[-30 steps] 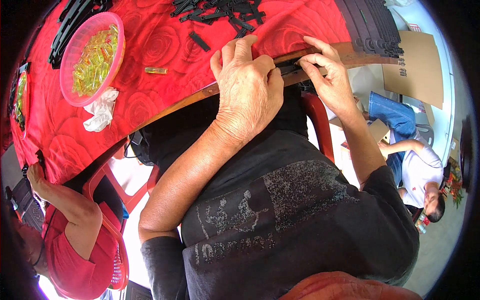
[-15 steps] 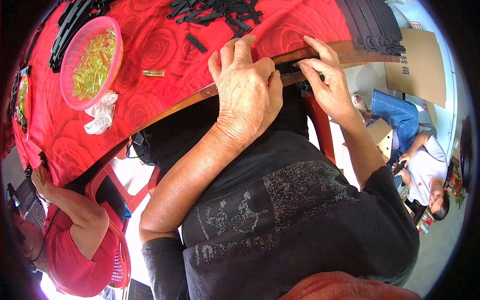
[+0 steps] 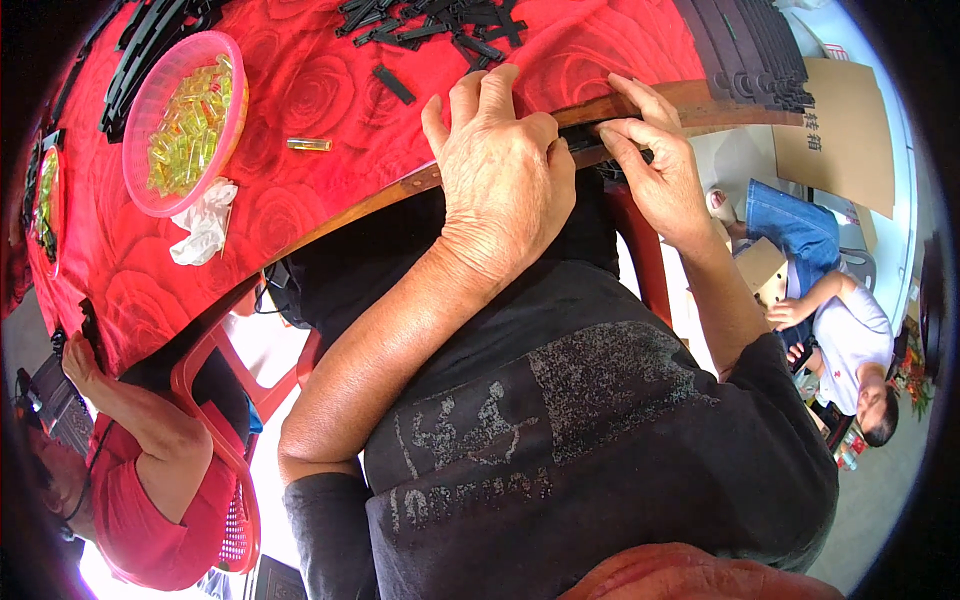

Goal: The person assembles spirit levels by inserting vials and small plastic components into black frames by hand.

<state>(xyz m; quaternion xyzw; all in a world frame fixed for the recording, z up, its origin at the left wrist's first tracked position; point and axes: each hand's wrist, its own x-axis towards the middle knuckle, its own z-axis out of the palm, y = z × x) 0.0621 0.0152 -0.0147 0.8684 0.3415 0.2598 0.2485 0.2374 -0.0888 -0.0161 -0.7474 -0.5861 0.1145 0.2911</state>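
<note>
Near edge: one black piece point(image 3: 583, 133), slim, at the table's wooden edge point(image 3: 385, 195), long axis left to right along that edge; both ends covered by the hands.
Left hand point(image 3: 500, 180): back up, fingers half curled; grip hidden, cannot tell.
Right hand point(image 3: 655, 165): thumb and index nearly together at the piece's right end, other fingers loosely spread; firmness of hold unclear.
Change from half a second ago: left hand slightly further right; right hand much the same.
Beyond, left: crumpled white tissue point(image 3: 206, 222); pink bowl point(image 3: 136, 130) of yellow translucent pieces point(image 3: 190, 145); one loose yellowish tube point(image 3: 309, 144), lying left to right.
Farther: single black strip point(image 3: 393, 85); heap of black parts point(image 3: 430, 22); right, stacked dark strips point(image 3: 745, 50).
</note>
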